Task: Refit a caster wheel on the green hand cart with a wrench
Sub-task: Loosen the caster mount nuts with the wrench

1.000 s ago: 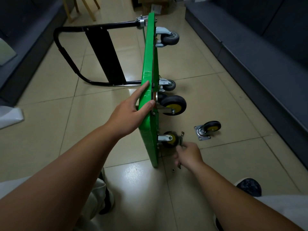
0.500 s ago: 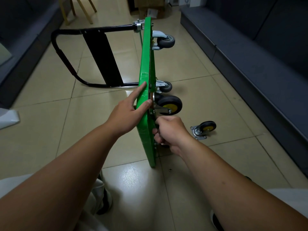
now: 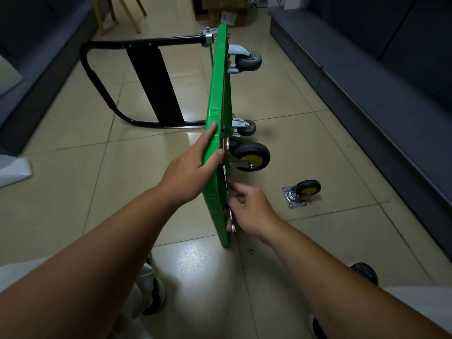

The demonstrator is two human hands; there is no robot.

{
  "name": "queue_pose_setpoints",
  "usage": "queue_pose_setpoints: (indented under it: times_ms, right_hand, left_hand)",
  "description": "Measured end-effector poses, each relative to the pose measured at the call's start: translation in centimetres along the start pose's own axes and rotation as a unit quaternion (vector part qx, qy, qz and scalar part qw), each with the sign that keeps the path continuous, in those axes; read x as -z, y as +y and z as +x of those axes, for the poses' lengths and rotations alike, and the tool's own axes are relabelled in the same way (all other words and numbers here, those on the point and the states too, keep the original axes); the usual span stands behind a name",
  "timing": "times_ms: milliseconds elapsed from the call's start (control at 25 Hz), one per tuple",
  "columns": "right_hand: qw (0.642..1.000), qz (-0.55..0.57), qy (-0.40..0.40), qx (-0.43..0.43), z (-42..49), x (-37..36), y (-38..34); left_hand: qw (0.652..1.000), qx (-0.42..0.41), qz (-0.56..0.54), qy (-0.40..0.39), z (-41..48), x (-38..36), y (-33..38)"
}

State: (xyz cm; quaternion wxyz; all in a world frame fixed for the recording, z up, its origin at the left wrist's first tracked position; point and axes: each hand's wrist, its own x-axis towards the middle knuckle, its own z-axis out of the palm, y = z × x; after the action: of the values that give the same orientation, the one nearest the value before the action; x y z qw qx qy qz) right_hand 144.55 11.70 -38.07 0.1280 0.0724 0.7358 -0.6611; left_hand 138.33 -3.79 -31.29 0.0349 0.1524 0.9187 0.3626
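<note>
my left hand grips the top edge of the green hand cart, tipped on its side. my right hand holds the wrench against its underside.

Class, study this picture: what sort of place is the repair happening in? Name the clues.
Probably an indoor lounge or waiting room rather than a workshop: a glossy beige tiled floor, a long dark cushioned bench along the wall, and a cardboard box at the far end.
</note>
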Motion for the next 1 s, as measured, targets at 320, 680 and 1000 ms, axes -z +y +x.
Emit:
queue_pose_setpoints:
  times_ms: [320,680,1000]
  right_hand:
    - [0.957,-0.198,0.138,0.159,3.9,-0.7,7.3]
    - [0.919,-0.289,0.040,-0.267,1.1,3.4,10.5]
    - [0.979,-0.004,0.102,-0.177,-0.1,1.4,-0.4]
  left_hand:
    - [1.000,-0.002,-0.007,-0.020,0.0,0.0,-0.2]
    - [0.999,-0.012,-0.036,-0.031,0.6,0.3,0.1]
    - [0.998,0.007,-0.060,-0.009,0.1,-0.2,0.0]
